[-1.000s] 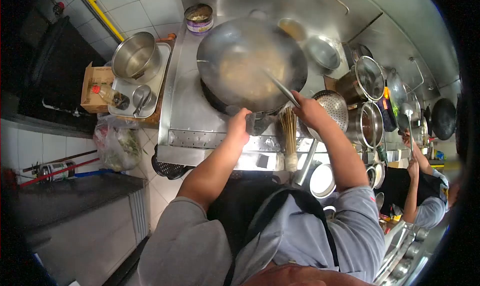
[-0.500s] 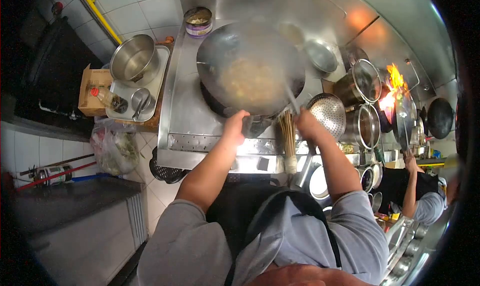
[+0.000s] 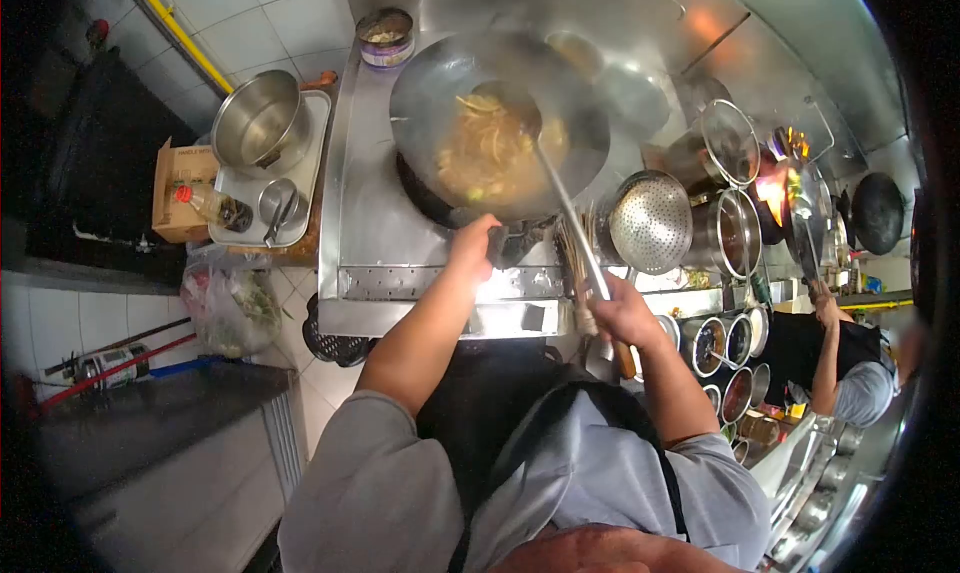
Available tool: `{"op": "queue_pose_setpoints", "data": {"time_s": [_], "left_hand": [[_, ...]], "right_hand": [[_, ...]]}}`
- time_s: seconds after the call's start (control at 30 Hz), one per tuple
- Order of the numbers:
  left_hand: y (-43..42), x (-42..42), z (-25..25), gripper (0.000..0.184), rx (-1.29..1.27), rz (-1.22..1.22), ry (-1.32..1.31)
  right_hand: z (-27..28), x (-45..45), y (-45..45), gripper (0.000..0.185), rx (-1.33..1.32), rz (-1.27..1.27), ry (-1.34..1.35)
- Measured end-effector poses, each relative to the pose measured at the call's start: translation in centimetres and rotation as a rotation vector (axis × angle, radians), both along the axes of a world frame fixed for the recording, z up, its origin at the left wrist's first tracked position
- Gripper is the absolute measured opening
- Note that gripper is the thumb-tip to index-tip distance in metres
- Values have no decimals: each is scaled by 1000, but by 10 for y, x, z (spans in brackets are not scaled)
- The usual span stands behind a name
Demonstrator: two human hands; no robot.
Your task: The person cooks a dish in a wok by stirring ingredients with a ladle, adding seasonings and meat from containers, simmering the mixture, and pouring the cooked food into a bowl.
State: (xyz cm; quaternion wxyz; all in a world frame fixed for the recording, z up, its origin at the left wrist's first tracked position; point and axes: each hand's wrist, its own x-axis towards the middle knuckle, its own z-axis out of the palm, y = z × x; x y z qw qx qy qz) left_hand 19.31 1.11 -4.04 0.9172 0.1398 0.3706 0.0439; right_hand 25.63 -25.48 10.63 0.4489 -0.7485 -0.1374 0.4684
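Observation:
A large dark wok [image 3: 418,98] sits on the stove, steam drifting off it. Inside is a brownish stew [image 3: 475,168] of pieces in liquid. My left hand [image 3: 474,247] is closed around the wok's near edge or its handle; the grip is partly hidden. My right hand [image 3: 625,315] wraps the end of a long metal ladle [image 3: 568,208]. The ladle's bowl lies in the upper middle of the wok, over the food. Just left of my right hand stands a bamboo wok brush [image 3: 578,258], partly behind the ladle's handle.
A perforated strainer [image 3: 651,223] and metal pots [image 3: 738,233] stand to the right. Farther right, a co-worker's hand [image 3: 826,308] holds a flaming wok [image 3: 803,223]. On the left, a tray [image 3: 316,163] bears a steel pot [image 3: 258,123] and a bottle [image 3: 215,207]. A can [image 3: 386,39] stands behind.
My right hand has moved back toward my body with the ladle, whose bowl now shows. The steam has thinned and the co-worker's flame is smaller. My left hand stays on the wok.

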Motion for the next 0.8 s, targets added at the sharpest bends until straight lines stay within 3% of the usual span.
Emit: {"op": "queue_pose_setpoints", "data": {"time_s": [0.03, 0.07, 0.17, 0.23, 0.27, 0.3, 0.4, 0.43, 0.5, 0.57, 0.67, 0.73, 0.77, 0.8], "left_hand": [[-3, 0, -12, 13, 30, 9, -19], [-7, -2, 5, 11, 72, 46, 41], [-19, -22, 68, 7, 81, 120, 159], [-17, -24, 57, 9, 50, 149, 148], [-10, -19, 43, 11, 64, 82, 110], [-5, -14, 31, 13, 82, 17, 63], [-20, -29, 54, 13, 181, 125, 109], [-21, -36, 47, 13, 157, 109, 144], [-12, -31, 36, 15, 78, 60, 160], [-8, -19, 34, 15, 140, 82, 158], [0, -13, 25, 16, 241, 65, 177], [16, -9, -11, 21, 402, -55, 198], [16, -9, 3, 21, 403, -63, 194], [13, -13, 16, 24, 337, -59, 238]], "right_hand": [[-14, 2, -9, 37, -57, 118, -403], [30, -5, 1, 42, -213, 126, -386], [61, -11, -8, 42, -447, 225, -751], [58, -8, -10, 45, -610, 233, -821], [57, -5, -11, 50, -562, 245, -884], [68, -5, -10, 52, -557, 255, -870], [87, -3, -12, 55, -586, 175, -780], [77, 5, -13, 55, -592, 174, -770], [44, 24, -9, 54, -304, 133, -960], [51, 37, 34, 52, -400, 66, -940], [0, 73, 66, 44, -356, 43, -956], [-8, 82, 89, 34, -534, 386, -842], [-3, 73, 98, 34, -538, 378, -842], [3, 60, 106, 28, -444, 235, -432]]}}
